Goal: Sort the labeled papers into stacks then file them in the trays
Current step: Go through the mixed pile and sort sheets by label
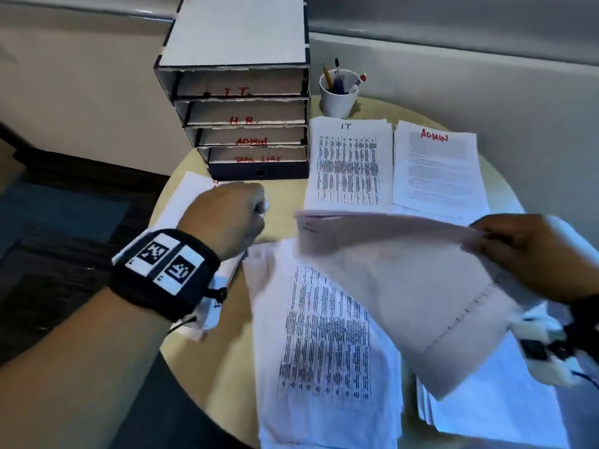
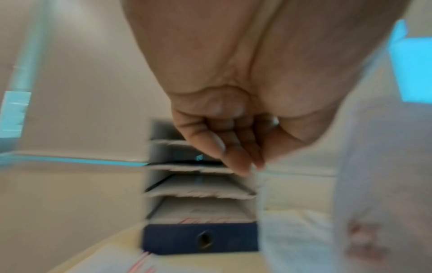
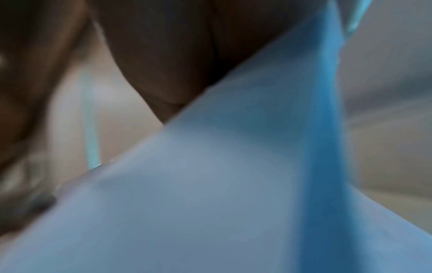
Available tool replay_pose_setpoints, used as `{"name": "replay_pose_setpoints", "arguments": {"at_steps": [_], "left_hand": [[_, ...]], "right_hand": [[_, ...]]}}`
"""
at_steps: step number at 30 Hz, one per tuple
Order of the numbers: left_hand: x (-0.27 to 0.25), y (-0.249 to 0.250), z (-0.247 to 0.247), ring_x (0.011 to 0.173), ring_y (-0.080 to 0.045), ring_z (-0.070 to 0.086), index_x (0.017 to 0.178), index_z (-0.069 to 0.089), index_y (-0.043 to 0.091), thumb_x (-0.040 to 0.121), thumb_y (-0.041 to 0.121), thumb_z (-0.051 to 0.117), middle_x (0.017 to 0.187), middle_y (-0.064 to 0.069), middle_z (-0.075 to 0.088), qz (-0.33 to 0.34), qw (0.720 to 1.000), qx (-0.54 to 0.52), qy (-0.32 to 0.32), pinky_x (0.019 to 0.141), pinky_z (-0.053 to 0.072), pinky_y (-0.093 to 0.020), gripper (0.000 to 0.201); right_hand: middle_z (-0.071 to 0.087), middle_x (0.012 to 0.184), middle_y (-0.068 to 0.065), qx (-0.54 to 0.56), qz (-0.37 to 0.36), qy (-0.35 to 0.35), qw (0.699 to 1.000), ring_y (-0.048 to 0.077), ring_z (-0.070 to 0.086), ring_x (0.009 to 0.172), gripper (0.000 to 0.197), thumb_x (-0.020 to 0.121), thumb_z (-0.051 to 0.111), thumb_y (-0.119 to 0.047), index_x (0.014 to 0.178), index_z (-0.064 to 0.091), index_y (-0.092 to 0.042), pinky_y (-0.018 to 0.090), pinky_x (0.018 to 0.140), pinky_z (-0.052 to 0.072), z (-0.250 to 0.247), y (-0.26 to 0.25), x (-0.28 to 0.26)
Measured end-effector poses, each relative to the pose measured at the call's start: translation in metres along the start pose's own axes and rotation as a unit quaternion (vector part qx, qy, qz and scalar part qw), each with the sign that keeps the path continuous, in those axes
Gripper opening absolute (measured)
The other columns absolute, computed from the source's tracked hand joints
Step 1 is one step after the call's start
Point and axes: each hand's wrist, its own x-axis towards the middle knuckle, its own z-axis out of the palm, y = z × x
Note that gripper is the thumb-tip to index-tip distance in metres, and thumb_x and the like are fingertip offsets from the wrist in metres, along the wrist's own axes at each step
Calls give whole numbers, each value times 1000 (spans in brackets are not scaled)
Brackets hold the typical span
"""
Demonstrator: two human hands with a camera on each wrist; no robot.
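Observation:
My right hand point(image 1: 481, 236) pinches the right edge of a lifted sheet point(image 1: 389, 270), which hangs tilted over the unsorted pile point(image 1: 324, 335) of printed tables in front of me. In the right wrist view the sheet point(image 3: 210, 184) fills most of the picture, blurred. My left hand point(image 1: 256, 205) hovers with its fingers point(image 2: 224, 144) curled into the palm and nothing in them, above a red-labeled stack point(image 1: 184, 196) at the table's left. An IT stack point(image 1: 348, 163) and an ADMIN stack point(image 1: 437, 170) lie side by side further back. The tray unit point(image 1: 252, 124) has shelves marked IT, HR, ADMIN and TASK LIST.
A white cup of pens point(image 1: 338, 92) stands behind the IT stack, right of the trays. Another paper stack point(image 1: 502, 409) lies at the near right. The round table's edge point(image 1: 181, 367) curves close on my left, with dark floor beyond. A wall runs behind the trays.

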Motion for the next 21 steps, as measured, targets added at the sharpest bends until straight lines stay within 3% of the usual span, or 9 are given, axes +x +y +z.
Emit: {"name": "replay_pose_setpoints", "arguments": {"at_steps": [1,3,6,8,9,13,14,17,21], "left_hand": [[-1,-14,7,86,-31,57,90,60,17,85,14,55,95,-3,63,-46,998,-16,32,66,41,-34,7],[-9,-24,30,90,-31,59,98,61,17,87,17,56,103,-6,62,-66,996,-42,38,71,44,-35,12],[-34,2,82,107,-25,56,118,56,26,87,34,60,117,-2,55,15,987,-62,-147,88,48,-38,32],[-48,19,117,119,-25,48,133,43,30,81,46,66,133,-2,44,35,967,-26,-250,97,46,-44,58],[-52,21,133,124,-27,43,137,36,30,78,49,70,140,-4,37,34,962,-1,-270,98,45,-46,71],[-63,12,166,140,-32,23,149,13,30,76,54,71,157,-8,10,45,964,37,-261,106,40,-51,96],[-65,9,170,143,-32,19,151,11,30,78,53,70,159,-7,7,47,966,24,-254,109,37,-50,96],[-65,6,174,146,-29,14,151,11,32,79,52,70,161,-5,5,49,971,-2,-236,113,33,-47,95],[-63,7,173,145,-27,17,151,16,33,79,49,74,159,1,6,44,976,-24,-213,114,34,-46,94]], "right_hand": [[66,62,6,40,69,-2,997,27,61,57,13,83,70,-37,79,70,-25,32,58,51,-2,17,3],[64,57,14,110,170,32,979,31,56,46,16,80,68,-41,83,70,-26,34,44,47,2,42,12],[72,64,5,276,247,64,927,21,62,48,13,88,67,-29,91,71,-16,29,45,52,27,44,33],[73,79,12,380,280,83,878,25,66,58,14,91,65,-23,91,68,-9,37,50,58,50,34,55],[73,86,14,401,298,97,861,26,66,63,13,92,63,-21,88,67,-9,37,56,59,63,29,68],[71,99,16,439,335,142,822,26,67,72,9,94,62,-18,91,67,-11,36,71,55,106,20,123],[71,99,16,430,338,148,824,26,67,74,9,93,62,-19,93,67,-11,35,72,54,113,22,135],[70,102,16,303,340,113,883,26,64,81,18,94,59,-28,96,67,-12,28,71,44,129,23,168],[64,123,18,212,317,35,924,35,59,116,40,95,54,-35,119,63,-4,31,85,43,141,20,196]]}}
